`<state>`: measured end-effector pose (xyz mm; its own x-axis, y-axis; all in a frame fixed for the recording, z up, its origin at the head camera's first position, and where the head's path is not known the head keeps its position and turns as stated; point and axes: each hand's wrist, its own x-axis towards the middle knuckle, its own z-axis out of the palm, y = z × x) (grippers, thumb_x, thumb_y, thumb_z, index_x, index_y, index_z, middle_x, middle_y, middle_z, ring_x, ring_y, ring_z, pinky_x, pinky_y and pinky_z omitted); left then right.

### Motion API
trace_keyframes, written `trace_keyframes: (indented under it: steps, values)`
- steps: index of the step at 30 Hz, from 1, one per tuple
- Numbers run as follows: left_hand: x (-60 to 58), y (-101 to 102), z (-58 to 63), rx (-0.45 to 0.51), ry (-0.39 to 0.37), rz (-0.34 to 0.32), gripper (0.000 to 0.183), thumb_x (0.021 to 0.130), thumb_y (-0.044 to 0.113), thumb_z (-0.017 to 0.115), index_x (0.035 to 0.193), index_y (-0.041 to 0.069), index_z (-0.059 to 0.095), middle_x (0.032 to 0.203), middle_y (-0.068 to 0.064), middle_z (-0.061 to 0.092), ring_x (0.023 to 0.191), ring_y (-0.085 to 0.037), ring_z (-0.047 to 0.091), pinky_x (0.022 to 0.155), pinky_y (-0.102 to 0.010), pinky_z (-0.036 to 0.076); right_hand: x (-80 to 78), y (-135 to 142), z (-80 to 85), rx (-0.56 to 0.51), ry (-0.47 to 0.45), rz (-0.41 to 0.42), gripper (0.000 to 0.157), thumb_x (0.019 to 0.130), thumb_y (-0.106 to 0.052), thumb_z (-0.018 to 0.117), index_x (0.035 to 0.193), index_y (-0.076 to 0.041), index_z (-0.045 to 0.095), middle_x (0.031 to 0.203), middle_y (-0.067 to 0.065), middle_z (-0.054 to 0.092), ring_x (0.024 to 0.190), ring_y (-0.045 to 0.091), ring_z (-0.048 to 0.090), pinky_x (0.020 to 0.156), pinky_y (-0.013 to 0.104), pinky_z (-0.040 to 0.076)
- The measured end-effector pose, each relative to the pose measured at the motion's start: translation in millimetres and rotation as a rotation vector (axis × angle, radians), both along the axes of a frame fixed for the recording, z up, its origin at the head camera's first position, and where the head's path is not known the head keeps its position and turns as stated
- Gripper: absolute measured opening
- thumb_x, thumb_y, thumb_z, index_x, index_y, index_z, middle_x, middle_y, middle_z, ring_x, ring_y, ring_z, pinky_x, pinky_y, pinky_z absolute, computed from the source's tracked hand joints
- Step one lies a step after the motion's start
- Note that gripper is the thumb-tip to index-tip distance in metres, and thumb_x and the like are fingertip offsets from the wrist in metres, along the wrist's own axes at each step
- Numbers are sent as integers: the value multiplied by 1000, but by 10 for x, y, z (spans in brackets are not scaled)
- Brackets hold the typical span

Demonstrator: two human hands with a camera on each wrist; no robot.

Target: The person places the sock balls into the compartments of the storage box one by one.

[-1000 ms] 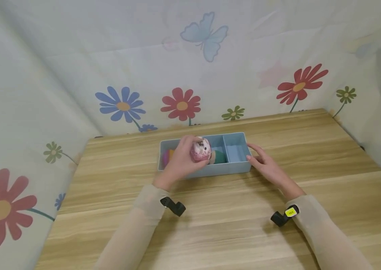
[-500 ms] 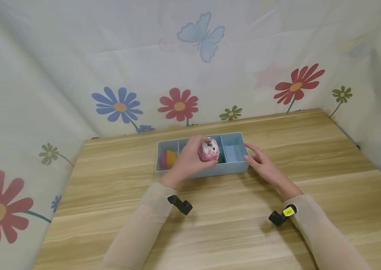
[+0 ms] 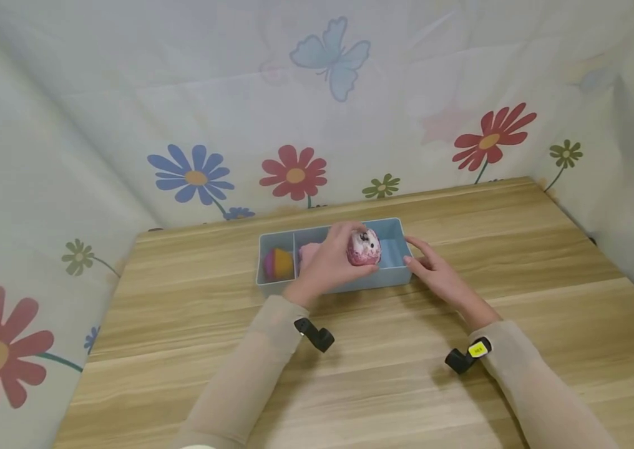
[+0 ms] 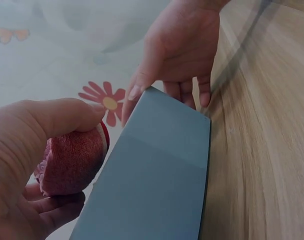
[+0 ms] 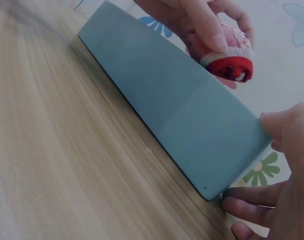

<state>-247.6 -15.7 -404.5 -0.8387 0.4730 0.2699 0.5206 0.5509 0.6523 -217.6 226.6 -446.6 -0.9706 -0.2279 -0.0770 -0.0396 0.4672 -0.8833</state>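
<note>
My left hand [image 3: 334, 259] grips a rolled-up sock [image 3: 364, 247], pink and white with dark spots, above the right part of a light-blue divided box [image 3: 345, 287]. Fingers and thumb curl round the roll; its red and white rim shows in the right wrist view. My right hand [image 3: 437, 274] touches the outside of the box's right end, thumb tip at the near upper corner [image 5: 269, 125] and the other fingers fairly straight. A purple and orange roll [image 3: 279, 264] lies in the left compartment. Something pink [image 3: 308, 252] in the middle compartment is partly hidden by my left hand.
The box stands on a wood-grain table [image 3: 384, 386] near its back edge. Behind and at the sides hangs a pale curtain [image 3: 227, 112] printed with flowers and a butterfly. A black camera [image 3: 317, 335] sits on the left wrist, another camera [image 3: 465, 357] on the right.
My left hand has moved right with the rolled sock, from over the middle compartment toward the right one. The left compartment and the pink item have come into sight. My right hand stays at the box end.
</note>
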Motion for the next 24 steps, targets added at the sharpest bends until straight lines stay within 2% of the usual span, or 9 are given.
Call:
trace_keyframes:
  steps: [5, 11, 20, 24]
  values:
    - [-38, 86, -35, 10, -34, -40, 77, 72, 35, 79, 138, 26, 39, 128, -11, 35, 105, -22, 49, 85, -35, 49, -6, 1, -3, -24, 0, 9, 60, 96, -42, 46, 148, -25, 21, 134, 30, 41, 124, 41, 39, 99, 58, 31]
    - [-52, 213, -21, 18, -46, -59, 64, 71, 32, 80, 127, 27, 49, 130, -12, 31, 103, -24, 49, 80, -34, 50, 9, 7, 36, -52, -16, 17, 59, 97, -39, 45, 148, -26, 19, 136, 30, 38, 127, 41, 36, 100, 58, 29]
    - [-78, 352, -43, 12, -81, -68, 65, 70, 30, 81, 127, 27, 48, 132, -10, 30, 101, -20, 50, 76, -30, 50, 115, -71, 266, -70, -37, 34, 57, 100, -27, 43, 149, -15, 18, 134, 35, 37, 125, 47, 35, 98, 61, 28]
    - [-98, 389, -52, 11, -106, -65, 65, 71, 30, 80, 126, 27, 46, 130, -8, 31, 102, -20, 50, 77, -30, 50, 64, -40, 162, -75, -30, 35, 58, 99, -31, 43, 149, -19, 17, 135, 33, 37, 125, 46, 35, 98, 61, 29]
